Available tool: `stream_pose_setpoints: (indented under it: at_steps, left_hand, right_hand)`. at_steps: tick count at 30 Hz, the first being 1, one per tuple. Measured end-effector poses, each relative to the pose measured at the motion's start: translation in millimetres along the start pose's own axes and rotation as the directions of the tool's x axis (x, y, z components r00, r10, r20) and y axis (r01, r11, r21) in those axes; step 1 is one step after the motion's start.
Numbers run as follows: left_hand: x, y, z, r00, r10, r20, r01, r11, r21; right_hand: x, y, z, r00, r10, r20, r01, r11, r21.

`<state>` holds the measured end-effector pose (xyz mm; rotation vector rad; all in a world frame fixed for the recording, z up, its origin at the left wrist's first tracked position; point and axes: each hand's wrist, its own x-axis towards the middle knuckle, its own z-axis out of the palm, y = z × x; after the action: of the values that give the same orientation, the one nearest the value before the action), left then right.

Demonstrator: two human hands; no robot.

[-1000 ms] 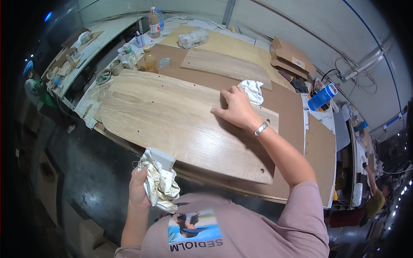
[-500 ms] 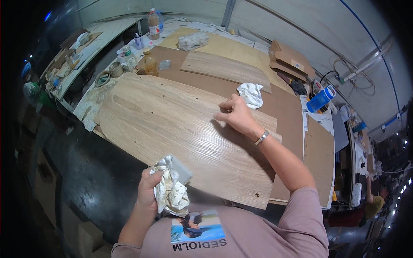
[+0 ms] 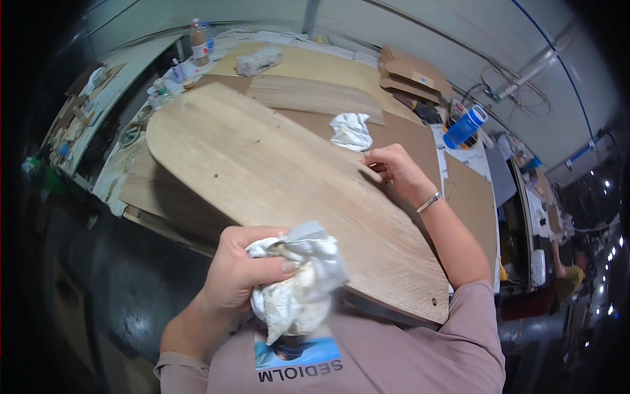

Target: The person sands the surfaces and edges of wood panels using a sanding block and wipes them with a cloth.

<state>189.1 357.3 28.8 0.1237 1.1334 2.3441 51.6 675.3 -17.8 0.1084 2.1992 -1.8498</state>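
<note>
A long wood-grain board [image 3: 282,177] with a rounded left end and a few small holes stands lifted and tilted in front of me. My right hand [image 3: 405,172] is closed on its far right edge, fingertips partly hidden. Close to my chest, my left hand [image 3: 239,272] squeezes a crumpled, stained white rag [image 3: 295,295]; a pale greyish piece [image 3: 318,246] sticks out at its top. The rag overlaps the board's near edge in view, and I cannot tell whether they touch. Under the raised board's left end lies another wood-grain board [image 3: 147,180], in shadow.
Beyond the board are a second crumpled white rag [image 3: 352,131], a narrower wood panel [image 3: 315,95] and a wrapped block [image 3: 259,61]. A cardboard box [image 3: 413,73] and blue bottle [image 3: 466,127] stand right. Several bottles, including a brown one [image 3: 199,43], line the far left.
The board has been raised off the one beneath and tilted. My right hand has moved from above its surface to its far edge. My left hand has brought the rag up and right.
</note>
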Motion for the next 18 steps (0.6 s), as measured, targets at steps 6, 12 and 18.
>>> stream_pose_setpoints:
  at_steps: [6, 12, 18]
  left_hand:
    - [70.2, -13.0, 54.3, 0.947, -0.171, 0.273, 0.126, 0.976, 0.175]
    - [107.8, -44.1, 60.0, 0.969, -0.073, 0.236, 0.043, 0.991, 0.13]
    - [96.4, -38.5, -3.1, 0.981, 0.192, -0.028, -0.193, 0.98, -0.049]
  right_hand:
    - [-68.9, 28.3, -89.7, 0.958, 0.033, -0.284, 0.025, 0.98, 0.198]
    - [-143.9, 106.0, -183.1, 0.741, -0.015, -0.671, 0.163, 0.974, 0.158]
    - [-183.4, 221.8, -220.9, 0.423, 0.005, -0.906, 0.065, 0.997, 0.035]
